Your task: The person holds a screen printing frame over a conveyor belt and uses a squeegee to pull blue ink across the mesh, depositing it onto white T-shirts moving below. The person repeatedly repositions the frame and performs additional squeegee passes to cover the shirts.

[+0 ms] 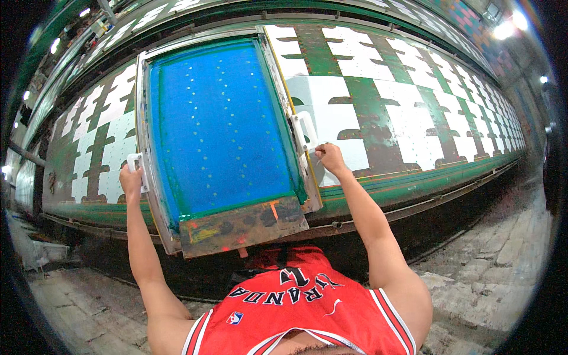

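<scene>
A large screen-printing frame (276,89) with a blue mesh (225,136) and green-edged borders lies on the long printing table in front of me. My left hand (131,179) is wrapped round the white handle (136,163) on the frame's left side. On the right side, my right hand (330,157) is curled closed beside the lower end of the other white handle (305,131). Whether its fingers touch the frame or hold anything, I cannot tell. Along the frame's near end runs a paint-stained board (242,226), marked with orange and yellow smears.
White cut pieces (408,127) lie in rows on the green and brown table (376,133), to both sides of the frame. A rail (438,203) follows the table's near edge, close to my body. Further tables (195,7) with white pieces stand beyond. Paved floor (497,254) shows at right.
</scene>
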Available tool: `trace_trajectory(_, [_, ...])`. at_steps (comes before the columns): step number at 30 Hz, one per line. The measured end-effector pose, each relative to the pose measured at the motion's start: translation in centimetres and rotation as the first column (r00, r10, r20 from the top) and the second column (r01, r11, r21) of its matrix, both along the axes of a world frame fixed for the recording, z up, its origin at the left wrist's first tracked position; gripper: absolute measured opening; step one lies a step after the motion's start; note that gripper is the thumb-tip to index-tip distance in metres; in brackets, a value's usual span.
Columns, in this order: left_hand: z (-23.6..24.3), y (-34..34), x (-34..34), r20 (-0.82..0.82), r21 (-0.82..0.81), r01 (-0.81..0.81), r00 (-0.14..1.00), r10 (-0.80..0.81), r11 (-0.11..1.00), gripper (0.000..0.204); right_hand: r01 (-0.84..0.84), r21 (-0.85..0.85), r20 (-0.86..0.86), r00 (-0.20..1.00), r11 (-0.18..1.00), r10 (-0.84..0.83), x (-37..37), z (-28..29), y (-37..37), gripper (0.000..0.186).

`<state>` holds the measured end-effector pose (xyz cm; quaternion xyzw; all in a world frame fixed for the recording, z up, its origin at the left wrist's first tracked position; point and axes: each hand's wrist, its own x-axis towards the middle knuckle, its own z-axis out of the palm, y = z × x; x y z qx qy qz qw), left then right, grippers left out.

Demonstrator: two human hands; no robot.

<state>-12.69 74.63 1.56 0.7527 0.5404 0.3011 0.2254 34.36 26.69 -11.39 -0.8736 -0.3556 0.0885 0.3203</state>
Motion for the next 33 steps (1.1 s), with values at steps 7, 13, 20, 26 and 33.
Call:
trace_trajectory(7, [1.0,-1.2,-0.1,-0.041,-0.02,-0.025,0.999,0.024,0.999,0.018,-0.031,-0.007,0.217,0.976,1.0,0.032,0.8,-2.1,0.6,0.015])
trace_trajectory(13, [1.9,-1.6,0.8,-0.008,-0.041,-0.018,1.0,0.017,0.999,0.015,-0.063,-0.065,0.227,0.971,0.996,0.076,0.2,-1.5,1.1,0.013])
trace_trajectory(20, [1.4,-0.5,1.6,-0.046,-0.03,0.0,0.999,-0.001,1.0,0.017,-0.271,-0.285,-0.279,0.941,0.919,0.191,-2.7,9.3,-5.2,0.031])
trace_trajectory(26, [1.7,0.6,2.4,-0.041,-0.079,-0.023,0.999,0.02,0.997,0.02,-0.751,-0.423,-0.607,0.651,0.508,0.456,-16.6,12.8,-9.2,0.027])
trace_trajectory(33, [0.7,2.0,1.8,0.038,-0.052,0.069,0.997,-0.067,0.996,0.019,-0.786,-0.255,-0.628,0.578,0.563,0.522,-21.6,11.1,-9.1,0.034])
